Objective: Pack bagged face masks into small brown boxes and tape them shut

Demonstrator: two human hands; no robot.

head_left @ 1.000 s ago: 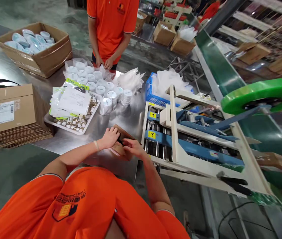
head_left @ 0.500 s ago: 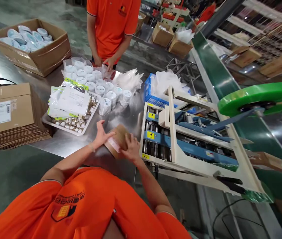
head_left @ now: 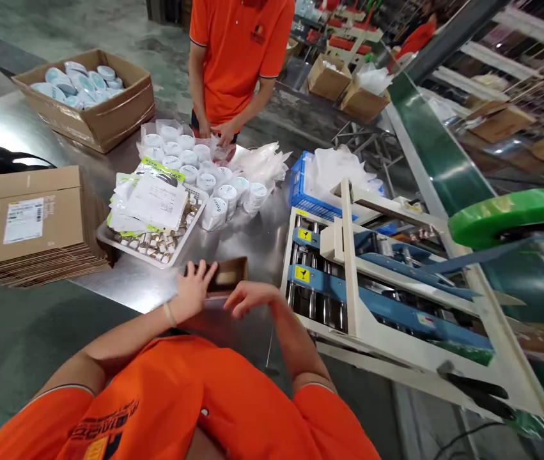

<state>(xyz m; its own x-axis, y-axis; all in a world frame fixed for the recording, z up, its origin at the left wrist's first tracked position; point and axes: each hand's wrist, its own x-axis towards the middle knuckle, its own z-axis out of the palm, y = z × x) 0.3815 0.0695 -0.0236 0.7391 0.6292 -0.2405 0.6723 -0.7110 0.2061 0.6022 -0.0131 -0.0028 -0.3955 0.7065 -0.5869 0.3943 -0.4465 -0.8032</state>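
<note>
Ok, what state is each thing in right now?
Small box: open, inside showing
Left hand: fingers spread, at the small box
Right hand: fingers loosely bent
Large carton: open, filled with round containers
Flattened cartons: stacked
White tray: filled, partly covered by a white sheet
Blue crate: heaped with translucent plastic

Place: a packing workshop
Machine: pale frame, metal rollers, blue rails, yellow stickers, a green roll beside it
Conveyor: long green belt running past the machine
Counter: bare metal, carrying a tray of small pieces and wrapped stacks of round white items
Flat cartons: piled, printed label on top
Open carton: heaped with round goods
Orange shirts: matching, on the wearer and a person opposite
</note>
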